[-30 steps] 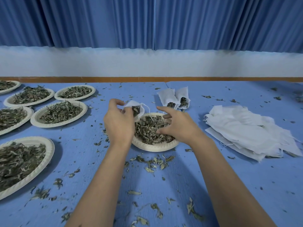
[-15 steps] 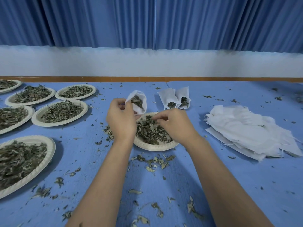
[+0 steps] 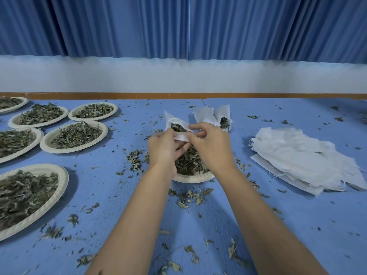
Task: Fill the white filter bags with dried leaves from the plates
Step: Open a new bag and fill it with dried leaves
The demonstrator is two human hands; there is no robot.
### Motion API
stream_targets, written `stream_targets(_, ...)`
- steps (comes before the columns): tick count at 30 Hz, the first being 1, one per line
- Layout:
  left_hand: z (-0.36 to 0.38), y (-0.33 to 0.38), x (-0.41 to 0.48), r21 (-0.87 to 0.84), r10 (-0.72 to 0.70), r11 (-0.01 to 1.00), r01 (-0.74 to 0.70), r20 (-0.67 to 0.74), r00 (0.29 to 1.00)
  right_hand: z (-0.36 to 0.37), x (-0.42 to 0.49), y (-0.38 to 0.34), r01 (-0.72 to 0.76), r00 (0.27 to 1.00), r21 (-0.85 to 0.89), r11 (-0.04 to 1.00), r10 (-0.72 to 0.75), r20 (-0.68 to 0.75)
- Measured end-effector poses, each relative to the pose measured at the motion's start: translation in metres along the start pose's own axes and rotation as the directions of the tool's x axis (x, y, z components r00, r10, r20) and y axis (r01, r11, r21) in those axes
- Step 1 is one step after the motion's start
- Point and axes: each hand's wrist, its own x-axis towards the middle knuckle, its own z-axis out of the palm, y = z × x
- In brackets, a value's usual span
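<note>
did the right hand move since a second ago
Yes. Against the plate, the right hand has left the leaves and moved toward its far side and leftward, now pinching the filter bag held by the left hand.

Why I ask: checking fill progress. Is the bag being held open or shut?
Open: the filter bag gapes at its mouth, dried leaves visible inside.

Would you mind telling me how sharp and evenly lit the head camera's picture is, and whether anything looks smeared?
Head view: soft, bluish light, no glare, faint shadows on the table beside the forearms; head view, left edge: leaves on the near plate look smeared, while the left hand, right hand and filter bag are fairly sharp.
</note>
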Motion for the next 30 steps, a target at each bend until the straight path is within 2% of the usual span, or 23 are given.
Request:
stream_targets(1,-0.001,-0.001,0.002,0.149,0.063,0.987,-0.059,-0.020,0.998,0.001,0.000,0.002,-0.007,0.999,-0.015,1.000,0.006,-0.044)
stream_targets(2,-0.003,-0.002,0.003,0.344,0.178,0.926,-0.155,-0.035,0.983,0.001,-0.001,0.004,-0.007,0.996,-0.025,1.000,0.005,-0.093)
stream_targets(3,-0.006,-0.003,0.005,0.539,0.337,0.795,-0.279,-0.010,0.941,0.002,-0.001,0.005,-0.002,0.991,-0.043,0.999,-0.004,-0.137)
stream_targets(4,-0.008,-0.004,0.005,0.674,0.497,0.611,-0.415,0.081,0.864,0.002,-0.001,0.005,0.007,0.985,-0.067,0.998,-0.018,-0.172)
stream_targets(5,-0.010,-0.004,0.004,0.735,0.611,0.413,-0.538,0.214,0.762,0.002,-0.001,0.005,0.017,0.980,-0.088,0.996,-0.034,-0.198)
stream_targets(7,-0.013,-0.004,0.004,0.734,0.680,0.051,-0.677,0.471,0.562,0.002,0.000,0.004,0.033,0.973,-0.117,0.993,-0.059,-0.221)
stream_targets(8,-0.015,-0.003,0.003,0.714,0.670,-0.085,-0.695,0.557,0.491,0.002,0.000,0.004,0.035,0.973,-0.129,0.991,-0.063,-0.222)
stream_targets(10,-0.018,-0.002,0.003,0.692,0.665,-0.227,-0.685,0.624,0.410,0.002,0.000,0.005,0.036,0.972,-0.154,0.987,-0.070,-0.223)
stream_targets(12,-0.021,-0.003,0.005,0.706,0.698,-0.300,-0.641,0.621,0.357,0.003,0.000,0.006,0.049,0.972,-0.156,0.986,-0.083,-0.220)
stream_targets(14,-0.027,-0.003,0.010,0.750,0.713,-0.344,-0.565,0.600,0.362,0.003,0.000,0.006,0.056,0.972,-0.141,0.988,-0.086,-0.217)
stream_targets(18,-0.035,-0.005,0.018,0.875,0.723,-0.281,-0.393,0.463,0.512,0.003,-0.001,0.006,0.061,0.973,-0.142,0.988,-0.091,-0.211)
stream_targets(20,-0.035,-0.006,0.018,0.897,0.720,-0.264,-0.355,0.428,0.546,0.004,-0.003,0.004,0.048,0.976,-0.152,0.987,-0.079,-0.202)
stream_targets(23,-0.032,-0.004,0.019,0.890,0.708,-0.209,-0.405,0.423,0.565,0.005,-0.005,0.002,0.002,0.983,-0.098,0.995,-0.019,-0.180)
stream_targets(25,-0.033,-0.002,0.019,0.848,0.695,-0.168,-0.503,0.464,0.549,0.006,-0.005,0.000,-0.053,0.990,0.104,0.993,0.066,-0.123)
stream_targets(27,-0.033,-0.002,0.019,0.792,0.689,-0.068,-0.607,0.477,0.546,0.008,-0.005,-0.002,-0.121,0.987,0.293,0.948,0.146,-0.065)
stream_targets(30,-0.033,-0.001,0.019,0.754,0.717,0.093,-0.651,0.403,0.569,0.008,-0.003,0.000,-0.128,0.992,0.303,0.944,0.128,0.019)
